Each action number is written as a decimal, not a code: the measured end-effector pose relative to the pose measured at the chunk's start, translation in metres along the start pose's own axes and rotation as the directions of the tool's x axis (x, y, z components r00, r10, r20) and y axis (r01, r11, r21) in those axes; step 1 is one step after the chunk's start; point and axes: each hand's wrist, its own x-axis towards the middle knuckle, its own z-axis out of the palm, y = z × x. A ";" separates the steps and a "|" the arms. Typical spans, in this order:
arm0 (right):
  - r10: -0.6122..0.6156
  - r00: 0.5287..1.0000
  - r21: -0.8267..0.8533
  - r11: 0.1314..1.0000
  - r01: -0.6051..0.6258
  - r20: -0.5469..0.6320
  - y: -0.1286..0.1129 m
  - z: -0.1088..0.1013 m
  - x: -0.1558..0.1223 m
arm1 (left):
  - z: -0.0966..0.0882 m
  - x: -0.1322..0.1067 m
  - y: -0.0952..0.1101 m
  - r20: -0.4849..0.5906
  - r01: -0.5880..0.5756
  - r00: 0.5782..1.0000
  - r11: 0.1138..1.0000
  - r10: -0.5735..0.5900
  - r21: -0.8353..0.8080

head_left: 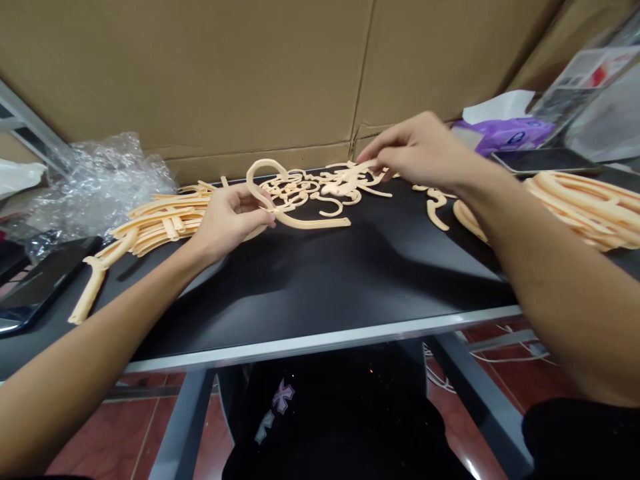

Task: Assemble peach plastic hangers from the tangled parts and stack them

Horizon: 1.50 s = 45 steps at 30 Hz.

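My left hand (230, 223) grips a long peach plastic hook-shaped piece (305, 222), its curved end rising above my fingers. My right hand (420, 150) reaches over the far side of a tangled heap of peach curved pieces (300, 190), and its fingertips pinch a piece at the heap's right edge. Left of the heap lies a bundle of straight peach strips (160, 217). A larger stack of peach pieces (585, 207) sits under my right forearm at far right. A few loose curved pieces (435, 207) lie near it.
The pieces lie on a black table (310, 280) with a metal front edge (320, 340). Crumpled bubble wrap (100, 187) and a dark tablet (45, 283) are at left. A phone (545, 160) and a purple packet (505, 137) are far right. Cardboard (200, 73) stands behind.
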 end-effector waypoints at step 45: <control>-0.137 0.857 -0.099 0.972 0.212 0.497 -0.010 0.005 -0.006 | -0.004 0.001 -0.007 0.292 -0.103 0.956 0.878 -0.043 0.468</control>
